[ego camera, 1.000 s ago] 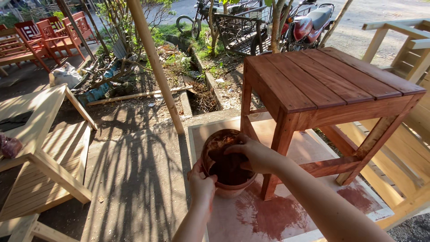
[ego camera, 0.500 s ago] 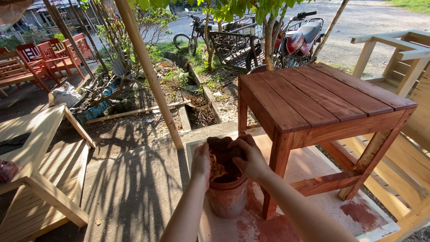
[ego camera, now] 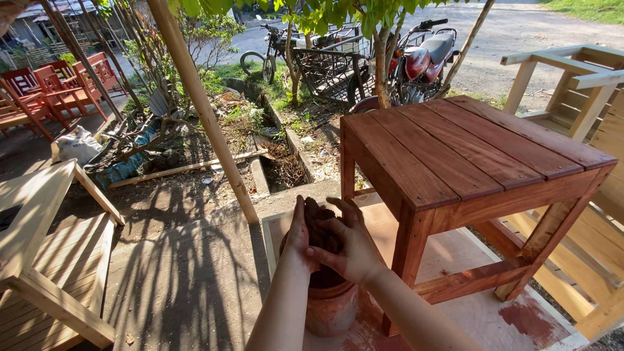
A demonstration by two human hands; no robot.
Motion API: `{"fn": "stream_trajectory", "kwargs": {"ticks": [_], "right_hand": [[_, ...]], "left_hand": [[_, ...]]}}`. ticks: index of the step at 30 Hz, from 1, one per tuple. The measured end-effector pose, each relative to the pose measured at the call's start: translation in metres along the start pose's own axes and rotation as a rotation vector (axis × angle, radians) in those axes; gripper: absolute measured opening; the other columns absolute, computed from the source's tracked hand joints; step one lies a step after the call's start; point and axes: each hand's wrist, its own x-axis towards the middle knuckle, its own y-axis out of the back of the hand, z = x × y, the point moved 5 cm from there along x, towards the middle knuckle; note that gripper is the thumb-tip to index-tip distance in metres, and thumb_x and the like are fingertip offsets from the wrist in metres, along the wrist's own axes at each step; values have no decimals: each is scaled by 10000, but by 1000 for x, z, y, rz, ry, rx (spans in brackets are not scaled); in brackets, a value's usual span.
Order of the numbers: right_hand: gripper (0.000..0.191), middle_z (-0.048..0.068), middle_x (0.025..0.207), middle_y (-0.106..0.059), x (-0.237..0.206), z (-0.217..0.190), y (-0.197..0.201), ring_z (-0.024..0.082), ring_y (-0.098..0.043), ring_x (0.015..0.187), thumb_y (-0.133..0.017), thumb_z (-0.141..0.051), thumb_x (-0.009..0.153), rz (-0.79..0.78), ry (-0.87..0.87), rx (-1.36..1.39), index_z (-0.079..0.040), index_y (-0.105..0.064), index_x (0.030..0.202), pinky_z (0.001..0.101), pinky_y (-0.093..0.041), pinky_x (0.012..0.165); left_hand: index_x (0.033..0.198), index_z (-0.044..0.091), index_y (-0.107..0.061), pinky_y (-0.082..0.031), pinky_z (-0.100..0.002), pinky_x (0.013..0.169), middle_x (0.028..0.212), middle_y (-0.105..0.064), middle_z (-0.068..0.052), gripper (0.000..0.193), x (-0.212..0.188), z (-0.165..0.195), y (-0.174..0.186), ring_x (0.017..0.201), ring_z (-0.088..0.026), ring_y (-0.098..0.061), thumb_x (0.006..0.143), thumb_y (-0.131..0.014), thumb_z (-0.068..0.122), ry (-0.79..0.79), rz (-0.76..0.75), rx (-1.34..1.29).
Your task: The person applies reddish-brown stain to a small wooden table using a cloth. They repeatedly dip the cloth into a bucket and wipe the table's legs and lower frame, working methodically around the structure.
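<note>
On the stained board, near its left edge: reddish pot (ego camera: 330, 307), upright beside the table's front leg.
Held item: dark soaked rag (ego camera: 320, 224), bunched above the pot mouth.
Left hand (ego camera: 300, 235): fingers clamped on the rag.
Right hand (ego camera: 348, 247): fingers curled, pressing the rag from the other side.
Stained table (ego camera: 455, 153): top coated, lower rails partly bare.
Handling advice: wring squarely over the pot; keep drips off the board (ego camera: 481, 318).

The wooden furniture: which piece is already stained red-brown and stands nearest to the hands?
The square slatted table, just right of both hands. Its top and legs are red-brown; the pale bench on the left and the frame behind are bare wood.
</note>
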Motion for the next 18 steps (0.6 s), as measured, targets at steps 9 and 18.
{"fn": "stream_trajectory", "kwargs": {"ticks": [9,18], "right_hand": [[482,152,1366,-591,2,8,-30,328,-589,1247,-707,-374,917,32,-169,252,-67,-646,1284,408,-471,1048],[409,202,808,-703,7,53,-40,258,-626,742,-692,-334,959,271,-628,273,60,-700,850,377,-509,712]], "left_hand": [[1073,42,-684,-603,-340,734,938,-708,-75,239,24,-13,35,834,-208,-700,1031,-566,245,-156,6,-94],[1027,-31,-717,-535,-359,754,949,-729,-125,249,18,-20,34,804,-198,-657,957,-657,200,-327,493,268]]}}
